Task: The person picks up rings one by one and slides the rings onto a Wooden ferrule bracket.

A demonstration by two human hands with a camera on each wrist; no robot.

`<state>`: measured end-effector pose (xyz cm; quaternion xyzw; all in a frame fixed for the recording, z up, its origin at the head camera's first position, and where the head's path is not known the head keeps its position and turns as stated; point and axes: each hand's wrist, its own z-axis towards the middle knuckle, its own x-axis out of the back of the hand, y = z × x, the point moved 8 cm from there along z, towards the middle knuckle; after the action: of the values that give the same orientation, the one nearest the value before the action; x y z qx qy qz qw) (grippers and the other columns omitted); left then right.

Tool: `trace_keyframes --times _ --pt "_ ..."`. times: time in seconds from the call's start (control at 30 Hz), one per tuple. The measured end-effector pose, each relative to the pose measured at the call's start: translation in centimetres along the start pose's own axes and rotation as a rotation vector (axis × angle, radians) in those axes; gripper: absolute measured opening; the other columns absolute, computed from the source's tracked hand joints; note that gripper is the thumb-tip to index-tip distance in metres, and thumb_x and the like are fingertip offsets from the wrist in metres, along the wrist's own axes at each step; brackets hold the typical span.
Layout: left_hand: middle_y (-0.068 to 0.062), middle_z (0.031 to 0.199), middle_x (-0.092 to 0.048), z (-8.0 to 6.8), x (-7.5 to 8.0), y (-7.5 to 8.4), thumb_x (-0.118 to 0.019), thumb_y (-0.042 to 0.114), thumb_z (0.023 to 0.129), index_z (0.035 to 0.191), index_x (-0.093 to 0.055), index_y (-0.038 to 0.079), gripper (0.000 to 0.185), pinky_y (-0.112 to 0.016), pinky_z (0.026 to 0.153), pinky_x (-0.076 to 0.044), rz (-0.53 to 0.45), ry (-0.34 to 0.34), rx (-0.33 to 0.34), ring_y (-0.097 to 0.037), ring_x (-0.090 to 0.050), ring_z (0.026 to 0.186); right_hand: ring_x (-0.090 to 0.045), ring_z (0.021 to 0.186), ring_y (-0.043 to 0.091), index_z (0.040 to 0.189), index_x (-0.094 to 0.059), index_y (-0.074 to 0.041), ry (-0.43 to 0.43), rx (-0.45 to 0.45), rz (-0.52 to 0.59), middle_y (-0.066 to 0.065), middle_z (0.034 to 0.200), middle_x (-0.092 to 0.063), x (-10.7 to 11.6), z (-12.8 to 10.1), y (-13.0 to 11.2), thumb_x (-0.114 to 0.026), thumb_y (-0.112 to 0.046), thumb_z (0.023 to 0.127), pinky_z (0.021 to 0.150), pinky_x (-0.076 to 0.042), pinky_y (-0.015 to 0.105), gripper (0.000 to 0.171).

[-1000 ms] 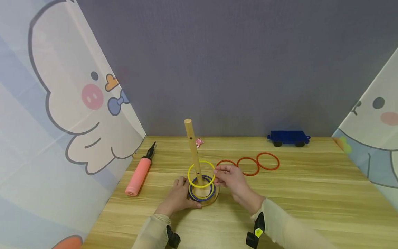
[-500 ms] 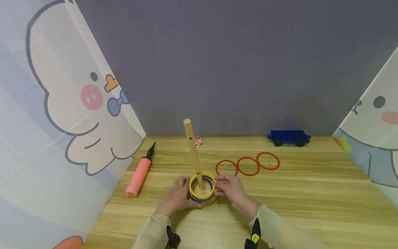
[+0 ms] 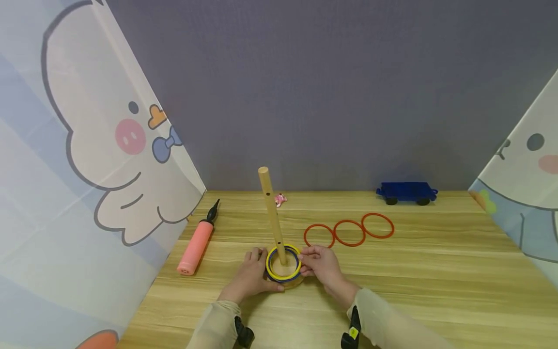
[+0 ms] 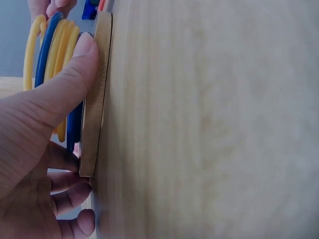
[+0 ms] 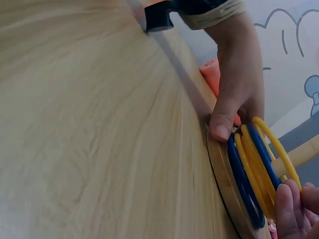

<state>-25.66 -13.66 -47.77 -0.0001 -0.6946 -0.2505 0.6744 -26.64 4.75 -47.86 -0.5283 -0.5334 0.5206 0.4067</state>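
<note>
While both hands sit at the near middle of the light wooden table, they flank a round wooden base that carries a tall wooden peg, which leans slightly to the left. Around the foot of that peg lies a stack of thin yellow and blue plastic rings, resting on the base. On the left side of the base the left hand holds on: its thumb presses the base's edge against the stacked rings, and its curled fingers lie against the far edge, so its grip is closed on the base. Just right of the stack, the right hand pinches the top yellow ring between its fingertips. Farther right on the table three red rings lie flat in a row, touching one another. A pink hand pump with a black nozzle lies at the left, a small pink figure sits behind the peg, and a blue toy wagon stands at the far right edge.
</note>
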Motion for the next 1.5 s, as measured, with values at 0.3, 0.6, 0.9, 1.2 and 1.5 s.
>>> trace_keyframes --times 0.3,0.6,0.9,1.2,1.5 --pt "-0.021 0.133 -0.04 0.1 -0.1 -0.1 -0.08 0.067 0.062 0.144 -0.038 -0.009 0.119 -0.047 0.096 -0.042 -0.009 -0.018 0.014 -0.035 -0.038 0.12 -0.063 0.054 0.021 0.095 -0.064 0.012 0.104 0.033 -0.15 0.02 0.074 -0.066 3.1 1.4 -0.3 -0.066 0.002 0.09 0.053 -0.056 0.038 0.011" --pt "-0.022 0.131 -0.041 0.1 -0.2 -0.1 -0.079 0.067 0.063 0.144 -0.038 -0.01 0.119 -0.047 0.096 -0.042 -0.01 -0.015 -0.002 -0.036 -0.038 0.118 -0.06 0.051 0.018 0.109 -0.065 0.009 0.119 -0.016 -0.35 0.012 0.079 -0.065 6.5 2.1 0.0 -0.065 0.003 0.089 0.05 -0.053 0.033 0.021" --pt "-0.022 0.131 -0.041 0.1 -0.2 -0.1 -0.079 0.068 0.063 0.143 -0.039 -0.009 0.118 -0.048 0.096 -0.042 0.001 -0.015 -0.005 -0.036 -0.039 0.118 -0.057 0.049 0.017 0.11 -0.068 0.007 0.09 -0.019 -0.484 0.01 0.07 -0.062 7.6 2.4 0.2 -0.067 0.002 0.088 0.046 -0.05 0.029 0.023" --pt "-0.022 0.131 -0.041 0.1 -0.2 -0.1 -0.079 0.067 0.063 0.144 -0.038 -0.008 0.118 -0.048 0.096 -0.042 -0.009 -0.015 0.002 -0.036 -0.038 0.119 -0.057 0.051 0.016 0.08 -0.069 -0.005 0.095 0.011 -0.707 0.004 0.058 -0.059 8.4 1.8 -0.3 -0.07 -0.008 0.088 0.05 -0.047 0.03 0.009" --pt "-0.022 0.129 -0.042 -0.2 0.1 0.2 -0.082 0.063 0.063 0.143 -0.038 -0.01 0.117 -0.048 0.095 -0.042 -0.025 -0.005 -0.004 -0.037 -0.039 0.117 -0.051 0.049 0.014 0.069 -0.065 -0.01 0.074 0.041 -0.871 0.001 0.053 -0.056 9.1 0.6 -0.8 -0.071 -0.008 0.087 0.053 -0.042 0.029 0.019"
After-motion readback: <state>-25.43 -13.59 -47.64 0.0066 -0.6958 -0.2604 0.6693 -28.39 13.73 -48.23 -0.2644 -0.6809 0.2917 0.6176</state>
